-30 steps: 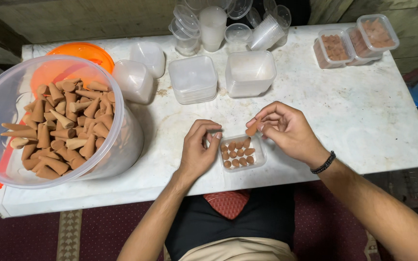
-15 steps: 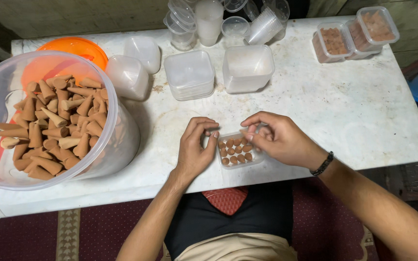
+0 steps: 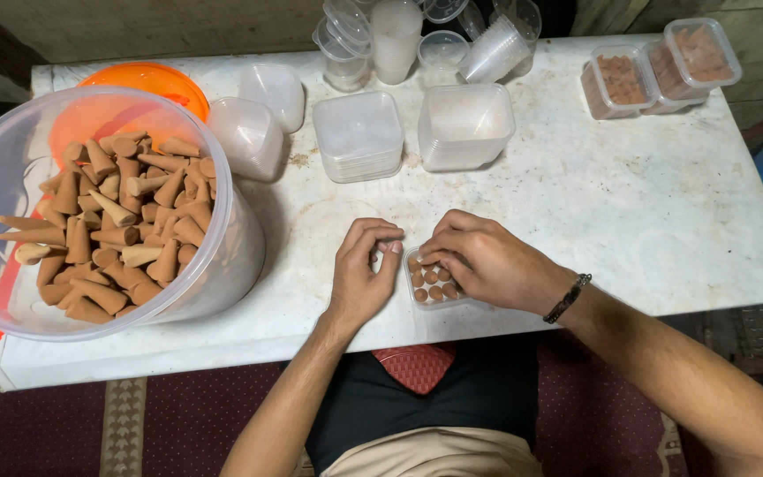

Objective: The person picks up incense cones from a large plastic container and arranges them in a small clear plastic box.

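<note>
Right hand [image 3: 487, 265] lowered onto clear plastic box [image 3: 434, 287] | brown cones [image 3: 430, 281] upright

box: small clear plastic tray [image 3: 435, 300], square-ish, sits flat on the white table's near edge, right in front of me, between my hands.
cones: small brown incense cones [image 3: 429, 284] standing upright in rows inside it, flat bases up; I can see about nine, the rest covered.
fill: left part packed tight, right part hidden under my fingers.
contact: my left fingertips touch its left wall.
</note>
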